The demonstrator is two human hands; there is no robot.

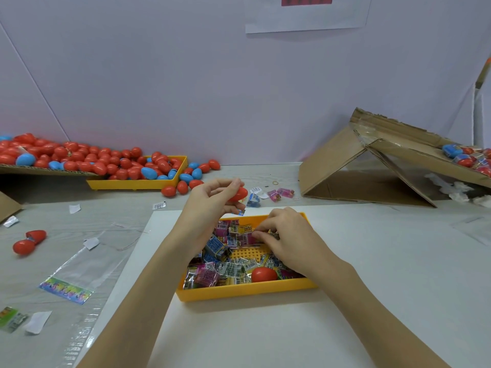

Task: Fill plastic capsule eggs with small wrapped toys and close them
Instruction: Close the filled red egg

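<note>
Seen from your head camera, your left hand (212, 199) curls around a red capsule egg (238, 194) held just beyond the far edge of the yellow tray (247, 290), while your right hand (285, 235) pinches among the wrapped toys (228, 264) inside it. The egg looks light, hard and slippery, so grip its widest part; the packets look thin and crinkly, best taken by an edge. Barcodes show, but no writing is readable.

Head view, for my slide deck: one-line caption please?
Left hand holds a red plastic capsule egg while right hand picks wrapped toys from a yellow plastic tray.
</note>
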